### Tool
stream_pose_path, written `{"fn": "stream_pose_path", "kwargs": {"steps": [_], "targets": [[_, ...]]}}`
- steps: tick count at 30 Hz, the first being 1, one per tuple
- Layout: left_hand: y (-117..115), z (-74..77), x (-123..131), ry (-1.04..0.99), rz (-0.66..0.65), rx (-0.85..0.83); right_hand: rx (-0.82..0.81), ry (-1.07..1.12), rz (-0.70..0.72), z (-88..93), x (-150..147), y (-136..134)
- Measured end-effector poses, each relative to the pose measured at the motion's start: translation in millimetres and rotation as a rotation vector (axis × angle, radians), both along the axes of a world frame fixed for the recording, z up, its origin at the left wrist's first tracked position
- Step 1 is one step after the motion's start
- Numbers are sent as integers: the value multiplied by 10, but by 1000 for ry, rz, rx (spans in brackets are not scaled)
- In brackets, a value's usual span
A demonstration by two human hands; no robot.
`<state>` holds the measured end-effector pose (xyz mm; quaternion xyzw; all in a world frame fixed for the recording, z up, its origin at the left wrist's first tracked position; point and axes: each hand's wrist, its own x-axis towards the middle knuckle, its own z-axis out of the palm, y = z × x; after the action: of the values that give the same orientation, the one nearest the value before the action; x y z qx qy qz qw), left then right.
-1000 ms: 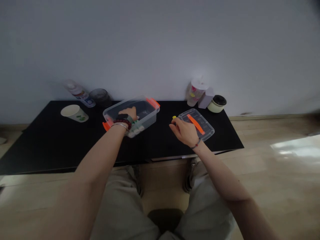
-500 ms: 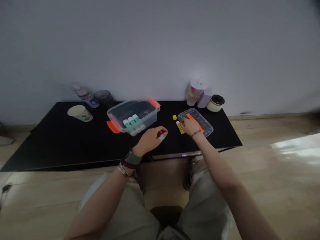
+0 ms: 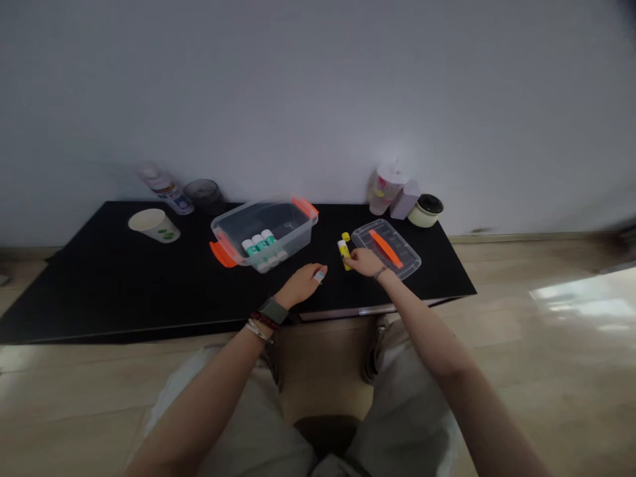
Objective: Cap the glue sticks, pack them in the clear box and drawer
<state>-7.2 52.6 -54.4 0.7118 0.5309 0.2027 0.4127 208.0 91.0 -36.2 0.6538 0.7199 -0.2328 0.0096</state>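
My right fingers are touching a yellow glue stick, grip unclear, with a clear lid just beyond them; my left fingers are curling around a white piece. The stick is needing a firm pinch.

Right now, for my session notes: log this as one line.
left hand: holds small white item | right hand: touches yellow glue stick | clear lid with orange strip | clear box: white-capped glue sticks inside

Paper cup on black table; plastic bottle, dark tumbler, lidded cup, lilac box, cream jar along wall.
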Motion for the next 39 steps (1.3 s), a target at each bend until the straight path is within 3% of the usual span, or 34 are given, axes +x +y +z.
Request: {"fn": "stream_pose_path", "kwargs": {"steps": [4, 6, 9, 12, 15, 20, 25, 31, 39], "targets": [[25, 7, 36, -213, 147, -86, 42, 408, 162, 38, -173, -101], [42, 26, 39, -261, 171, -117, 52, 513, 250, 52, -259, -148], [60, 42, 15, -252, 207, -7, 56, 578, 335, 84, -303, -130], [71, 34, -29, -298, 220, 24, 161, 431, 225, 96, -216, 3], [81, 9, -65, -319, 213, -2, 333, 89, 53, 28, -75, 167], [63, 17, -81, -236, 200, 12, 367, -246, 85, -200, -10, 350], [29, 98, -73, -181, 183, 23, 365, -308, 138, -320, -150, 443], [26, 138, -84, -211, 175, 16, 321, -315, 97, -339, -228, 462], [2, 150, -93, -211, 174, 21, 172, -99, 10, -261, -202, 399]]}}
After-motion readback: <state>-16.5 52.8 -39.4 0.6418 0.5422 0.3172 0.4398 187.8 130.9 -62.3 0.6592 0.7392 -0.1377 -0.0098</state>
